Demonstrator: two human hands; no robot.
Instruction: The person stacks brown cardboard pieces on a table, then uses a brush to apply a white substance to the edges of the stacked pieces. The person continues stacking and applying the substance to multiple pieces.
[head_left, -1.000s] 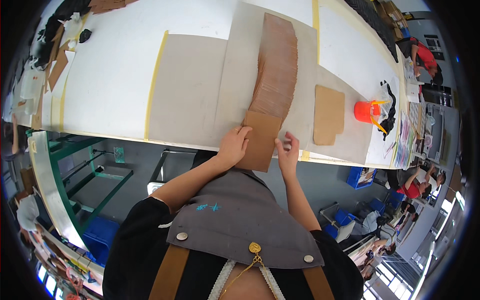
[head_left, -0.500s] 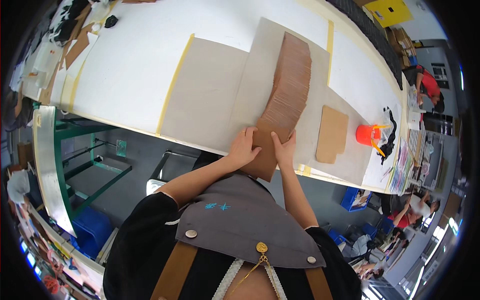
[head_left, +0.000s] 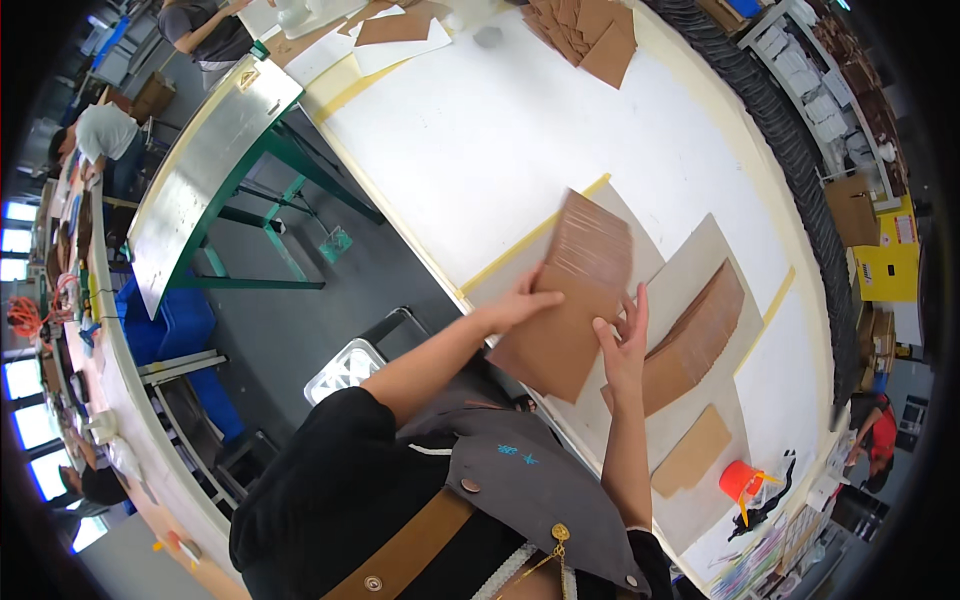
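The left hand [head_left: 515, 305] and right hand [head_left: 625, 345] are clamped on the 2 sides of a stack of brown cards [head_left: 570, 290] above the counter [head_left: 480, 140]. I think the fanned cards can slip apart and slide over the counter edge, because only the sides are pressed.

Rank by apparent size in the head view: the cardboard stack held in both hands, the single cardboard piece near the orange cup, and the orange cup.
1. Cardboard stack, clearly largest, though nearest the camera.
2. Single cardboard piece.
3. Orange cup, smallest.
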